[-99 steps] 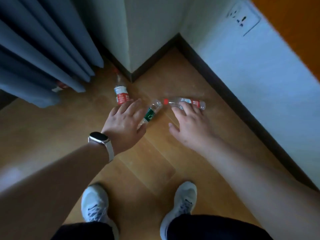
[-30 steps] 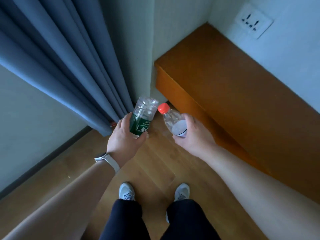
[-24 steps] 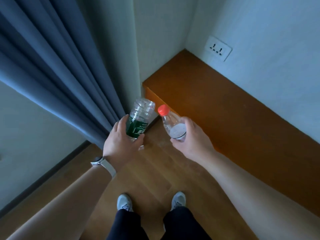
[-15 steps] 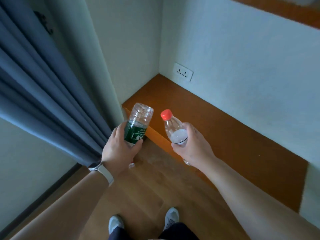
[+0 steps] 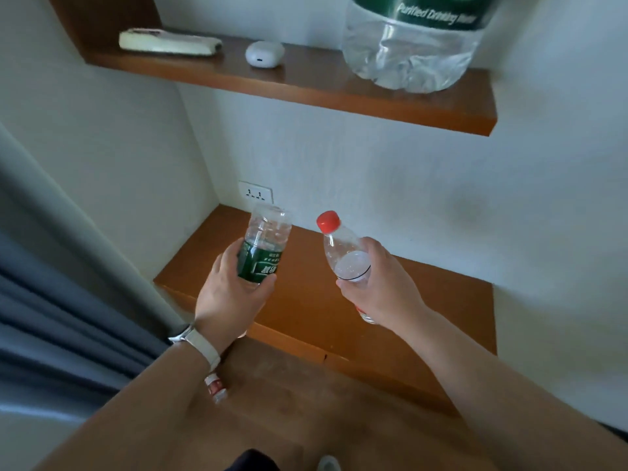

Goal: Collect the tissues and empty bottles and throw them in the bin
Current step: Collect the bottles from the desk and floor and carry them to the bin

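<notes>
Left hand (image 5: 231, 294) wraps the green bottle (image 5: 263, 246), its long axis rising above the fingers and leaning right. Right hand (image 5: 380, 287) clasps the capped bottle (image 5: 343, 253), cap up-left above the grip.

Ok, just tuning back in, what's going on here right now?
The person has a bottle in each of their hands: the left hand grips a green-label bottle, and the right hand grips a red-capped bottle. Another small bottle with a red label lies on the floor below the left wrist, not yet picked up. No bin or tissues are in view. A large water bottle stands on the upper shelf.
</notes>
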A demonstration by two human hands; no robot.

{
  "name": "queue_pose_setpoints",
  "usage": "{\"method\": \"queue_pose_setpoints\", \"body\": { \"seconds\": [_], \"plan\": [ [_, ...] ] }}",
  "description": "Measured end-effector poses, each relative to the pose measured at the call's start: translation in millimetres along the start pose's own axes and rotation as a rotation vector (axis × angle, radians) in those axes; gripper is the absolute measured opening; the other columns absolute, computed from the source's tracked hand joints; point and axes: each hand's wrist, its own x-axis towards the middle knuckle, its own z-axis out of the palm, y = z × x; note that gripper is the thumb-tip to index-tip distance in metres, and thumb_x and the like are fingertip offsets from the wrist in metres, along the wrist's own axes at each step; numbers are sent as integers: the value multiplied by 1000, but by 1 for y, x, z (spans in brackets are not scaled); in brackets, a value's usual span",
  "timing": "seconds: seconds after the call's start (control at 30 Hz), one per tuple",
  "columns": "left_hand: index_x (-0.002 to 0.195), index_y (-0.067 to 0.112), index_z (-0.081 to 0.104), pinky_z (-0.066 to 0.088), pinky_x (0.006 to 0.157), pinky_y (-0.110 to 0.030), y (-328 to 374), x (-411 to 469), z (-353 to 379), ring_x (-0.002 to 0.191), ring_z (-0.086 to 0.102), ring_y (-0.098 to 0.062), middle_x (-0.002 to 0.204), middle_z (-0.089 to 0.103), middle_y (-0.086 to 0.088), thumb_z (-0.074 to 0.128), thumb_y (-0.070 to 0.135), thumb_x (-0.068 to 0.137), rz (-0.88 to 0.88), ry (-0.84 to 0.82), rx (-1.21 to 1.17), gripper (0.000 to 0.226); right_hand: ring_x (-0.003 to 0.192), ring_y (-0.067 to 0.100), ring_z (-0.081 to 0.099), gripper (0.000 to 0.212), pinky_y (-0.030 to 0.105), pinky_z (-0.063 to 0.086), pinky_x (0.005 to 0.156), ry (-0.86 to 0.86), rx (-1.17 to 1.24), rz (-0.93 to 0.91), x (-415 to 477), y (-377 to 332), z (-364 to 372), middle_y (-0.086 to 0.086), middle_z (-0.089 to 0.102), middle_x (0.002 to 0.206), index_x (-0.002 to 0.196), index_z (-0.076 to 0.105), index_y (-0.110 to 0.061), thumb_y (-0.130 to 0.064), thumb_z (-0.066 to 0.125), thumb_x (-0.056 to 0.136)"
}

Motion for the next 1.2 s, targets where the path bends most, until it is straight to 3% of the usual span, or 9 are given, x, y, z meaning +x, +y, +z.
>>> {"method": "queue_pose_setpoints", "body": {
  "seconds": [0.13,0.33,0.5,0.7,0.8,0.9,1.0,1.2],
  "plan": [
    [139,25,38,41,69,-15,24,13,16,98,56,-7,124,55,5,73,43,76,86,-84,-34,74,98,10,53,66,34,50,81,58,0,116,-7,17,-23,-15,49,108,130,36,-30,-43,71,76],
    [143,23,35,51,80,-27,56,47,40,103,58,-13,129,54,0,72,44,80,248,-278,-37,76,97,13,55,66,36,51,82,203,41,333,-20,31,-51,-11,54,109,129,35,-32,-43,70,74],
    [141,30,36,54,88,-41,92,63,62,109,59,-17,131,55,2,75,40,79,377,-428,-162,74,80,14,59,45,35,53,66,356,4,527,-51,26,-74,-11,56,90,104,38,-37,-39,69,72],
    [139,30,38,48,74,-23,121,62,85,106,55,-11,129,54,5,73,40,81,605,-582,-289,69,93,13,59,69,39,56,77,511,-101,692,-94,7,-83,-12,56,110,128,36,-33,-51,73,72],
    [137,30,40,42,65,-13,136,50,94,100,55,-7,123,54,7,73,39,82,707,-672,-370,65,90,12,58,62,36,54,75,596,-127,761,-127,-7,-84,-12,56,103,124,39,-32,-44,73,73],
    [132,32,42,43,62,-13,151,27,98,89,54,0,113,52,14,73,40,82,803,-746,-446,59,93,11,56,64,34,52,77,668,-158,845,-159,-18,-85,-12,54,105,125,39,-32,-45,73,73],
    [131,33,43,43,62,-13,163,4,101,89,55,2,110,52,18,73,40,82,866,-832,-475,57,92,10,56,63,33,54,77,726,-170,925,-188,-23,-86,-13,55,103,124,40,-32,-43,74,72],
    [131,32,43,52,66,-20,192,-36,117,95,60,-6,114,56,15,73,41,81,952,-925,-481,60,88,11,60,53,32,54,75,841,-133,1019,-240,-17,-90,-16,56,97,115,42,-38,-44,73,73]
  ]
}}
